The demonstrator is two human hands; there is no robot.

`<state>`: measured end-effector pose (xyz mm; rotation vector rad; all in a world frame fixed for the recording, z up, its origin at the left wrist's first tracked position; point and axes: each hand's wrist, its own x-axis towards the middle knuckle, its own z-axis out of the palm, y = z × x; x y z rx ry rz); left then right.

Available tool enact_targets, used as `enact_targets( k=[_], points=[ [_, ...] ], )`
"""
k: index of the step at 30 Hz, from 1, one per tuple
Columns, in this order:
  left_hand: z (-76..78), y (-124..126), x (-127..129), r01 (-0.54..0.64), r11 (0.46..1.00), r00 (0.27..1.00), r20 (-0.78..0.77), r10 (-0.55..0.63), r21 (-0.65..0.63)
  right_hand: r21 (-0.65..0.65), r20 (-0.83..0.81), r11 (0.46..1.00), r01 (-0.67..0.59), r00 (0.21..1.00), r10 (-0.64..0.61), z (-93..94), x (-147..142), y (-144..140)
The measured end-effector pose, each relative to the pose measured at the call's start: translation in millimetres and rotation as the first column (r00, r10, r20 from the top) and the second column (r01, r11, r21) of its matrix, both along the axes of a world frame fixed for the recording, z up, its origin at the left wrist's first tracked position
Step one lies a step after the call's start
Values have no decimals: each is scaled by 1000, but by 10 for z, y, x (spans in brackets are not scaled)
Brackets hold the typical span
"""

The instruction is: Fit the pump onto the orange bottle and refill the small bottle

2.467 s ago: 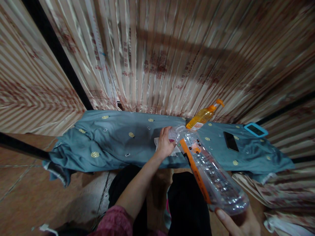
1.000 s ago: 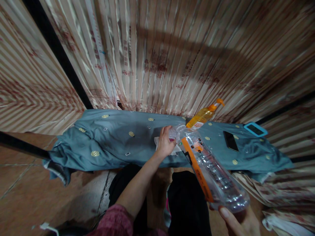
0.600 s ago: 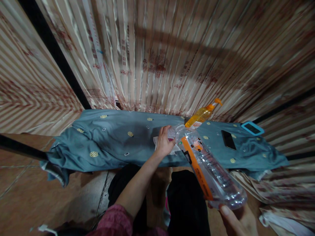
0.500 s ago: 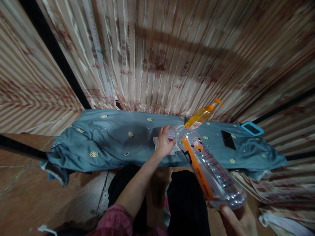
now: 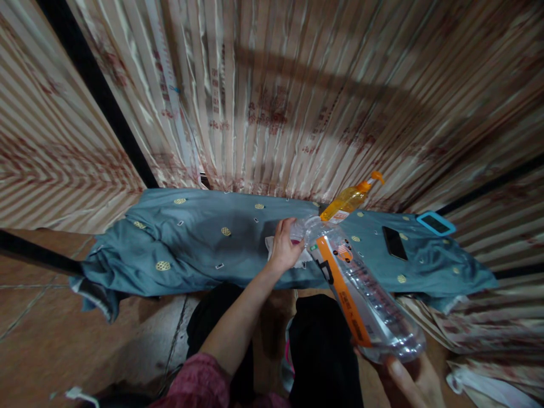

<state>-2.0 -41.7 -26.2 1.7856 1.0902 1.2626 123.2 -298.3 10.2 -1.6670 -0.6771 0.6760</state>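
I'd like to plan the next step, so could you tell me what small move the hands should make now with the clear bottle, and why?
Probably twist the cap with the left hand. That hand is closed around the neck of the clear bottle, which lies tilted with its mouth over the blue cloth, while the right hand props its base. I cannot tell whether the cap is on.

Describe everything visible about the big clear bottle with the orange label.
The clear plastic bottle is large, ribbed and see-through, with an orange label strip along its side. It lies tilted, neck away from the person over the blue cloth. The right hand supports its base; the left hand grips its neck end.
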Motion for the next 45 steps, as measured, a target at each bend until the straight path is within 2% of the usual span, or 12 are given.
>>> enact_targets(
  k=[7, 13, 16, 20, 25, 28, 34, 39, 45],
  points=[
    [-9, 11, -1, 13, 1000, 1000, -4, -13, -5, 21, -16, 1000, -15, 1000, 15, -2, -6, -14],
    [-3, 2, 1, 20, 1000, 1000, 9, -20, -2, -113, -89, 992, -55, 995, 45, 61, 120, -58],
    [0, -8, -3, 11, 1000, 1000, 2, -11, 3, -91, -106, 993, -72, 992, 62, 37, 154, -62],
    [-11, -10, -8, 3, 1000, 1000, -8, -3, -2, -39, -72, 999, 19, 997, -22, 15, 86, -22],
    [-26, 1, -15, 6, 1000, 1000, 13, -6, -4, -29, -134, 999, 43, 990, -46, 112, -19, 44],
    [-15, 0, -26, 13, 1000, 1000, 24, -13, -8, -30, -124, 999, 20, 992, -23, 136, -15, 49],
    [-13, 3, -32, 12, 1000, 1000, 27, -12, 1, -7, -43, 999, -37, 998, 37, 68, 116, 19],
    [-19, 2, -21, 11, 1000, 1000, 24, -11, -5, -92, -146, 991, -94, 986, 80, 30, 261, -23],
    [-6, -3, -23, 15, 1000, 1000, 23, -14, -10, -163, -80, 984, -65, 995, 52, 0, 378, -57]
  ],
)
